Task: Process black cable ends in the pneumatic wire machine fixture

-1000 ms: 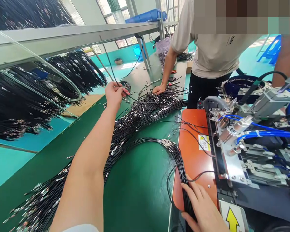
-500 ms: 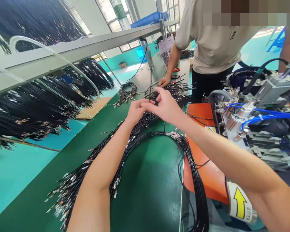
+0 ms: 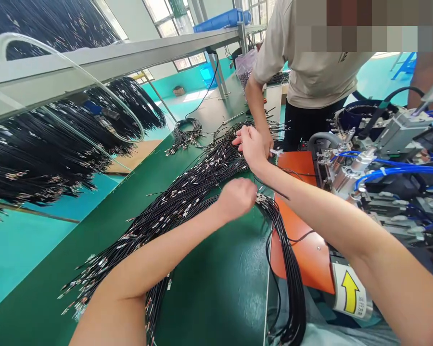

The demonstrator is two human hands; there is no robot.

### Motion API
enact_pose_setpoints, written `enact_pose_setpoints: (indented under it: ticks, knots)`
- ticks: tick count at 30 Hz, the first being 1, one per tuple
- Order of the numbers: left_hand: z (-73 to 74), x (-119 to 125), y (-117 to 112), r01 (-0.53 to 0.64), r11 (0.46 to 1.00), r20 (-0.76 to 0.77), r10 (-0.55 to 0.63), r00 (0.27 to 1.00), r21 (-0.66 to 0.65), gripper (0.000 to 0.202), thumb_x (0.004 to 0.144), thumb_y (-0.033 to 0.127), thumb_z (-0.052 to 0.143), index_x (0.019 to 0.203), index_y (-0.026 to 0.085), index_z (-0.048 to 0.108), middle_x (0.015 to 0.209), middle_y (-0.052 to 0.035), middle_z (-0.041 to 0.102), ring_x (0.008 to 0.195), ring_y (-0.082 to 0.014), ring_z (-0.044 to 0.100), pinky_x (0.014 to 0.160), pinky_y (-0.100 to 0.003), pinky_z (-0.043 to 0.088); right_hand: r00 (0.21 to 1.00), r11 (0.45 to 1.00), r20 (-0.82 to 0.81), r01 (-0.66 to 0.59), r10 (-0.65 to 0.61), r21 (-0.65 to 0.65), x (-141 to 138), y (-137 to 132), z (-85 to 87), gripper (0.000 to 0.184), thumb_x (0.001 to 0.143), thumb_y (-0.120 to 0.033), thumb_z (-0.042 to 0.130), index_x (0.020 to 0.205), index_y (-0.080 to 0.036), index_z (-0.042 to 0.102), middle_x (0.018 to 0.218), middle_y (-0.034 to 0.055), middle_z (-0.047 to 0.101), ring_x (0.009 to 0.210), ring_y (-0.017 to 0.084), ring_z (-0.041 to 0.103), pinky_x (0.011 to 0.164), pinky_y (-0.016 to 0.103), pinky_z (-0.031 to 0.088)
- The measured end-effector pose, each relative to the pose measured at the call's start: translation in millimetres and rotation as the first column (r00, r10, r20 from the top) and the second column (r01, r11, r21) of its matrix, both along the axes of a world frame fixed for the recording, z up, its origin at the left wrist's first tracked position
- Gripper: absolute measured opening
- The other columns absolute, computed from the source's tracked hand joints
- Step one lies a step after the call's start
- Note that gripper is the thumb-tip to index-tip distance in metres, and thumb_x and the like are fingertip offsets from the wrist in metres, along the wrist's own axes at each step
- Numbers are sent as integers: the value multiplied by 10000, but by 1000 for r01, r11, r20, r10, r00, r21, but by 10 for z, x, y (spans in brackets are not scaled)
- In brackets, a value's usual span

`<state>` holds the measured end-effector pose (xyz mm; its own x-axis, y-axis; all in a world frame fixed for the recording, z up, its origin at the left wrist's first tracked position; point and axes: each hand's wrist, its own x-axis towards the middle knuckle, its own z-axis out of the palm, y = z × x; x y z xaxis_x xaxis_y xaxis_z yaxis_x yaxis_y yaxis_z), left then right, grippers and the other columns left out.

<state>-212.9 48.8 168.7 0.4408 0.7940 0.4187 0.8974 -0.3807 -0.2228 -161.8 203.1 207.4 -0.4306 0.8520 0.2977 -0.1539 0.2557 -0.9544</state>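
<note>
My left hand [image 3: 237, 198] is closed above the green tabletop, fingers curled. A single black cable [image 3: 272, 188] runs from it toward my right forearm. Beside this fist, silvery connector ends [image 3: 261, 198] cap a thick bent bundle of black cables [image 3: 292, 288] that hangs over the table edge. Further out, my right hand [image 3: 251, 144] hovers over a long heap of black cables [image 3: 187, 185] with its fingers apart, nothing visible in them. Close behind it is a co-worker's hand [image 3: 265, 143], near a small white piece [image 3: 276, 152].
A machine [image 3: 375, 163] with blue tubes and an orange plate [image 3: 303, 240] stands at the right. Cables hang under a shelf rail [image 3: 130, 62] at the left. A coiled cable bundle [image 3: 184, 134] lies on the table [image 3: 209, 288]. A co-worker [image 3: 317, 72] stands opposite.
My hands, together at a cable before, have parted: the left came down and right as a fist, the right moved slightly right. The co-worker's hand moved toward the orange plate.
</note>
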Motion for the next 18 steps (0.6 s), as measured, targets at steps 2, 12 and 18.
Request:
enact_pose_setpoints:
  ticks: [2, 12, 18]
  knots:
    - [-177, 170, -67, 108, 985, -241, -137, 961, -132, 258, 965, 157, 429, 1035, 150, 677, 1002, -120, 677, 879, -215, 597, 693, -334, 417, 994, 993, 5, 107, -107, -58, -31, 17, -98, 414, 1014, -559, 352, 910, -206, 542, 777, 18, 692, 585, 119, 629, 604, 242, 495]
    - [-178, 477, 443, -317, 942, -375, 255, 891, -113, 417, 879, 58, 385, 1072, 180, 735, 1011, -183, 645, 1050, -363, 534, 755, -485, 397, 959, 983, 250, 100, -137, 157, 309, 2, -207, 234, 975, -236, 399, 966, -215, 631, 1035, 52, 723, 955, 198, 682, 922, 386, 521]
    - [-91, 351, 546, -353, 931, -352, 301, 886, -93, 541, 877, 24, 288, 1285, 109, 634, 1334, -222, 552, 1213, -381, 466, 821, -512, 397, 693, 970, 700, -1, -173, 241, 597, -123, 9, 500, 929, -567, 478, 1244, -192, 578, 1335, 217, 596, 1172, 409, 592, 983, 607, 461]
